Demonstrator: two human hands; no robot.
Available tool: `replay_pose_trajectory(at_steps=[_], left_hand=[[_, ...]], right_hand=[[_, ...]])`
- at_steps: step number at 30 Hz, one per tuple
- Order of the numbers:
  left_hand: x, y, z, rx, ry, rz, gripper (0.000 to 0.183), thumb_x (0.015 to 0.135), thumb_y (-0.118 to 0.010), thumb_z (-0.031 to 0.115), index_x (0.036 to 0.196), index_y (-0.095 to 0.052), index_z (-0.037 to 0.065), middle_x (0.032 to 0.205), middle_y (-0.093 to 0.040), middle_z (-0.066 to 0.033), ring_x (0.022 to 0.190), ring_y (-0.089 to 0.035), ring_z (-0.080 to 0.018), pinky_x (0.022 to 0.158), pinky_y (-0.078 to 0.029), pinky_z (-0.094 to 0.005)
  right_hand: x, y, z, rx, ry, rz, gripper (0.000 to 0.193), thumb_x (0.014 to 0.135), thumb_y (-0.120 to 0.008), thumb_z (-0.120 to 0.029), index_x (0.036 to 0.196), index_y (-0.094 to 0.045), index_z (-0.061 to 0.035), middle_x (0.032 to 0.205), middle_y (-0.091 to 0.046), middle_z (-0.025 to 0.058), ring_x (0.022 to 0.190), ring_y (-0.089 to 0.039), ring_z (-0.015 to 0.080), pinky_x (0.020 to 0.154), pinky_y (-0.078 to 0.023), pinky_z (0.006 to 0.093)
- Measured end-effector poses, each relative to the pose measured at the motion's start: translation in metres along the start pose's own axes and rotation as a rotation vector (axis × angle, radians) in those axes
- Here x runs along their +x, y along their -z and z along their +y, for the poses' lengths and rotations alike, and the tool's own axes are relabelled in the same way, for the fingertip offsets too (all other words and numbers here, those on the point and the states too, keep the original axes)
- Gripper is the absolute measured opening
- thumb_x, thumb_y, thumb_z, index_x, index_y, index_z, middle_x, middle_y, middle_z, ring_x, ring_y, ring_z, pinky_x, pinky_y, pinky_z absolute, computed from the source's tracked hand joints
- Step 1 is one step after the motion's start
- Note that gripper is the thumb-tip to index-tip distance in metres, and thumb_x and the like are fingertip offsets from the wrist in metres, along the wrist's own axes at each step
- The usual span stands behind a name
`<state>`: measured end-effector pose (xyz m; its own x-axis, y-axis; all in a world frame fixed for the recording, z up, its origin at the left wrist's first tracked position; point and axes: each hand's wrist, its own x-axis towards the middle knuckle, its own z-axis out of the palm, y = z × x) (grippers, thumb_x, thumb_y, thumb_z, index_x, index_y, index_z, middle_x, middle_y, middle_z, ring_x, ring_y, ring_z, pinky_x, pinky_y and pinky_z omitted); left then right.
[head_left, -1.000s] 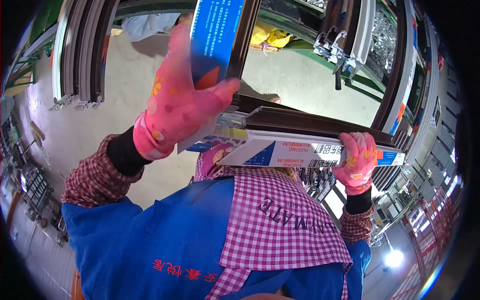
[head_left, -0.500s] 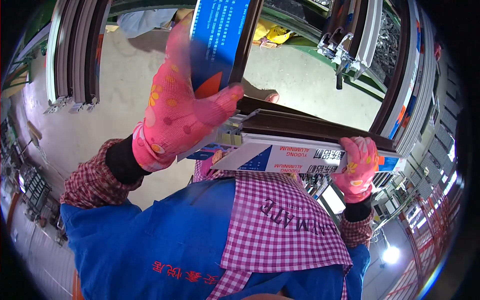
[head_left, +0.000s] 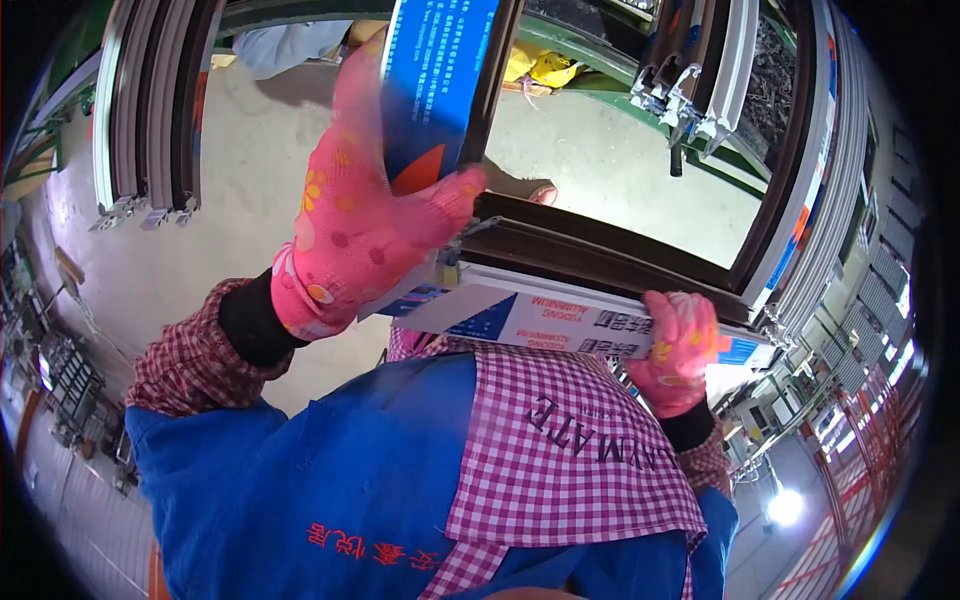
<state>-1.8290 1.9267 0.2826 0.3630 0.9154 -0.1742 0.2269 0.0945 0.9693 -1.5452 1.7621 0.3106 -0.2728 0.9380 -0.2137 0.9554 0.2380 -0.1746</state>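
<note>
In a pink flowered glove, my left hand (head_left: 365, 215) grips the left side bar (head_left: 430, 90) of a dark brown aluminium window frame, near its lower left corner. Blue film covers that bar; my thumb lies across it. My right hand (head_left: 680, 350), gloved alike, has its fingers wrapped over the near bar (head_left: 590, 265), close to its right end. White and blue printed film covers this bar's near face. At the right, the near bar's mitred end meets the right side bar (head_left: 795, 190). The lower left corner is partly hidden behind my left hand.
Brown and grey profiles (head_left: 150, 110) stick out at the left on a green rack. More profile ends (head_left: 690, 85) project at the upper right. A yellow bag (head_left: 552, 68) lies beyond the frame. Pale floor (head_left: 600, 150) shows through the frame's opening.
My right hand has moved left and slightly down with the near bar. The gap at the near bar's right end has narrowed against the right side bar. My left hand keeps its grip, barely shifting.
</note>
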Motion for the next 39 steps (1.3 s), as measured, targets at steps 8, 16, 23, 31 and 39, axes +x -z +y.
replay_pose_trajectory(at_steps=[8, 16, 23, 31, 39], left_hand=[[0.002, 0.005, -0.006, 0.060, -0.064, 0.020, 0.076, 0.073, -0.076, 0.005, 0.137, -0.035, 0.006, 0.120, -0.051, -0.0089, 0.109, -0.052, -0.0185, 0.092, -0.045, -0.0333], [-0.001, 0.006, 0.004, -0.066, 0.040, -0.024, 0.071, 0.078, -0.070, -0.001, 0.139, -0.034, 0.009, 0.120, -0.051, -0.0038, 0.109, -0.050, -0.0118, 0.091, -0.045, -0.0269], [-0.002, 0.008, -0.003, -0.123, -0.025, -0.085, 0.076, 0.082, -0.066, 0.002, 0.144, -0.022, 0.008, 0.123, -0.049, -0.0063, 0.105, -0.052, -0.0137, 0.085, -0.048, -0.0291], [-0.003, 0.008, 0.009, -0.238, 0.134, -0.115, 0.072, 0.081, -0.065, -0.001, 0.141, -0.027, 0.009, 0.114, -0.053, -0.0039, 0.094, -0.055, -0.0107, 0.079, -0.048, -0.0271], [-0.001, 0.004, 0.004, -0.048, 0.017, -0.068, 0.068, 0.080, -0.066, -0.002, 0.137, -0.031, 0.005, 0.114, -0.054, -0.0062, 0.098, -0.055, -0.0127, 0.085, -0.048, -0.0285]], right_hand=[[0.012, 0.014, -0.007, 0.084, -0.062, -0.007, 0.068, 0.042, -0.071, -0.025, 0.105, -0.058, -0.0031, 0.092, -0.058, 0.0123, 0.086, -0.055, 0.0333, 0.077, -0.044, 0.0450], [0.008, 0.009, -0.012, 0.095, -0.071, 0.030, 0.072, 0.041, -0.073, -0.020, 0.109, -0.058, -0.0040, 0.095, -0.057, 0.0131, 0.088, -0.055, 0.0335, 0.080, -0.044, 0.0459], [0.010, 0.027, -0.014, 0.049, -0.061, 0.052, 0.066, 0.045, -0.072, -0.024, 0.106, -0.059, -0.0044, 0.092, -0.057, 0.0109, 0.087, -0.054, 0.0317, 0.077, -0.044, 0.0437], [0.007, 0.009, -0.008, 0.091, -0.080, 0.108, 0.062, 0.049, -0.078, -0.025, 0.105, -0.059, -0.0062, 0.094, -0.058, 0.0101, 0.088, -0.055, 0.0317, 0.080, -0.044, 0.0442], [0.003, -0.004, -0.005, 0.011, -0.033, 0.188, 0.064, 0.049, -0.072, -0.024, 0.109, -0.059, -0.0064, 0.097, -0.058, 0.0113, 0.090, -0.055, 0.0336, 0.083, -0.044, 0.0461]])
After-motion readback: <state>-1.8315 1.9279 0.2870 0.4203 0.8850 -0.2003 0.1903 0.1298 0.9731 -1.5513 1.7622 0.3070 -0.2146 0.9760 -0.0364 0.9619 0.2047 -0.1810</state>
